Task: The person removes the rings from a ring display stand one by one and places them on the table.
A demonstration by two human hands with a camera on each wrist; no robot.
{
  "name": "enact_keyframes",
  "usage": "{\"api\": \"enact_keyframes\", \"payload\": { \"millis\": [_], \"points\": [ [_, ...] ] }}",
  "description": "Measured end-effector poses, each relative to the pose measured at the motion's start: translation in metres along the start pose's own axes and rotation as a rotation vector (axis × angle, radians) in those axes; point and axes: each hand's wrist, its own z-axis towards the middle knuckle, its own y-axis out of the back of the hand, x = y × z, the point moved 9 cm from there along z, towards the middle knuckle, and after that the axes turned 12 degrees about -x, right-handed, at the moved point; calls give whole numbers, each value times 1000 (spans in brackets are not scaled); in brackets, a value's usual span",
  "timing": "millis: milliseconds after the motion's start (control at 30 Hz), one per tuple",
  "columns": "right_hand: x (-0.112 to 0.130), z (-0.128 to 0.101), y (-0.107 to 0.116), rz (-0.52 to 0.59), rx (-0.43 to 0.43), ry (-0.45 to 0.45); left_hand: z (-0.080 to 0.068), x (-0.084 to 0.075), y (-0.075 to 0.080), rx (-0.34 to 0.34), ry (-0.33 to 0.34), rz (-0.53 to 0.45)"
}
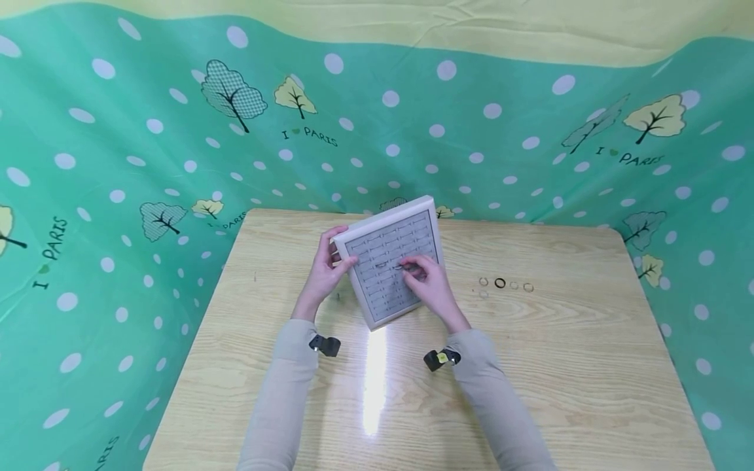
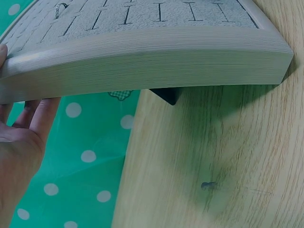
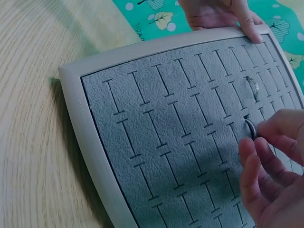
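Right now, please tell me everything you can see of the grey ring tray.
The ring tray is square, with a pale frame and grey velvety padding cut into rows of slots. It stands tilted on the wooden table. The left hand grips its left edge; the right hand pinches a ring into a slot. Another ring already sits nearby.

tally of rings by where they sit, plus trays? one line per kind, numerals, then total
Rings loose on the table: 5, one dark ring and four pale ones
Rings in the ring display tray: 2, one seated ring and one at the right hand fingertips
Ring display trays: 1, left hand holding its edge
Total: 8
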Motion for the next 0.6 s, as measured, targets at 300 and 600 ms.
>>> {"api": "enact_keyframes", "payload": {
  "millis": [300, 600],
  "points": [
    [-5, 0, -8, -39, -75, 9, 4, 13, 4, 2, -10, 4],
    [-5, -3, -8, -2, -198, 18, 5, 22, 6, -12, -31, 12]
  ]
}}
